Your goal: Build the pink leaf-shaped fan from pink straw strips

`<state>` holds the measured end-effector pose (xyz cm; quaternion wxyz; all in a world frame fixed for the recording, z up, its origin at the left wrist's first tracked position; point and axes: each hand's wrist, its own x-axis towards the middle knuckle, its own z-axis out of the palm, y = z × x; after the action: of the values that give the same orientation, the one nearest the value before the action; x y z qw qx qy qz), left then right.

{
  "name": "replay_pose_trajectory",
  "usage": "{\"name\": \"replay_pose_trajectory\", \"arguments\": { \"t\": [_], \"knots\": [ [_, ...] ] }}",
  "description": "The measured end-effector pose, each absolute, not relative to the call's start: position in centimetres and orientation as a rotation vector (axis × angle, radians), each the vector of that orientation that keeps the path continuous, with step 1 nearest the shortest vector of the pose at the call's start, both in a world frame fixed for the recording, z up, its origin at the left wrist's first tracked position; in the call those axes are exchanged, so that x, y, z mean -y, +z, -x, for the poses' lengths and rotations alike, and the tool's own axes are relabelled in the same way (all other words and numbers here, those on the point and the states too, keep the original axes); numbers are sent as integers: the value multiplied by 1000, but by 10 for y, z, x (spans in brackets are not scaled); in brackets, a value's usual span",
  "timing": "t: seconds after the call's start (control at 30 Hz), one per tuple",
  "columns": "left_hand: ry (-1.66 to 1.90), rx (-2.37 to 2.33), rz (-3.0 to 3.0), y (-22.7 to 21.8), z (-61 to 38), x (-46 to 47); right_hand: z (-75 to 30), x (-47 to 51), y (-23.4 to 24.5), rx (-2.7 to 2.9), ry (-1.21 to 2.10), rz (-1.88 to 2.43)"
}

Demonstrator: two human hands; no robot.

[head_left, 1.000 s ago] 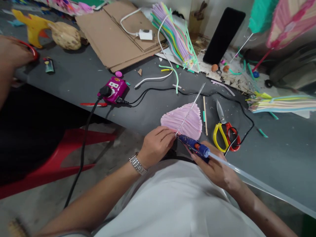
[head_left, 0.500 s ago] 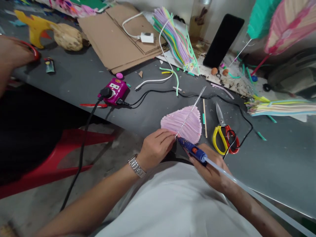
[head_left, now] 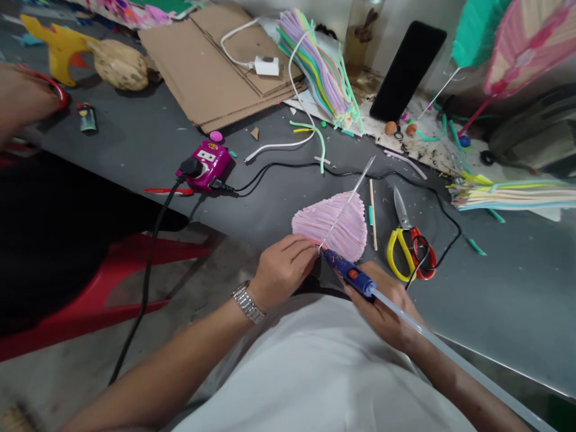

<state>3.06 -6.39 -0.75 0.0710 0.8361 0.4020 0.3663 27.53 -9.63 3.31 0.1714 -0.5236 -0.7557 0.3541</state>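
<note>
A pink fuzzy pipe-cleaner leaf (head_left: 330, 222) lies near the table's front edge. A thin, shiny clear-looking stick (head_left: 360, 180) runs along its middle and sticks out past the far end. My left hand (head_left: 287, 267), with a metal watch on the wrist, is closed at the leaf's near end; its fingertips pinch there, partly hidden. My right hand (head_left: 382, 300) grips a blue glue gun (head_left: 348, 267) whose nozzle touches or nearly touches the stick's near end beside my left fingertips. A long translucent glue stick (head_left: 450, 348) trails from the gun's back.
Scissors (head_left: 409, 246) with yellow and red handles lie right of the leaf, near a thin wooden stick (head_left: 373, 216). A purple power socket (head_left: 209, 165) feeds a black cord across the table. Cardboard (head_left: 216, 72), pipe-cleaner bundles (head_left: 319, 72) and a phone (head_left: 407, 72) are behind. Another person's hand (head_left: 27, 99) is at left.
My hands, the glue gun and the leaf hold almost the same place. The view has shifted very slightly; the other person's hand at left has moved a little.
</note>
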Motion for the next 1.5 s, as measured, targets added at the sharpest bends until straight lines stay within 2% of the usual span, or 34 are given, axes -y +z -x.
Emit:
{"name": "replay_pose_trajectory", "arguments": {
  "t": [0.77, 1.5],
  "knots": [
    [1115, -1213, -2511, -6, -31, 64, -278, 103, 35, 2134, 1062, 1485],
    [1075, -1226, -2472, -7, -30, 66, -269, 98, 36, 2254, 850, 1419]
  ]
}}
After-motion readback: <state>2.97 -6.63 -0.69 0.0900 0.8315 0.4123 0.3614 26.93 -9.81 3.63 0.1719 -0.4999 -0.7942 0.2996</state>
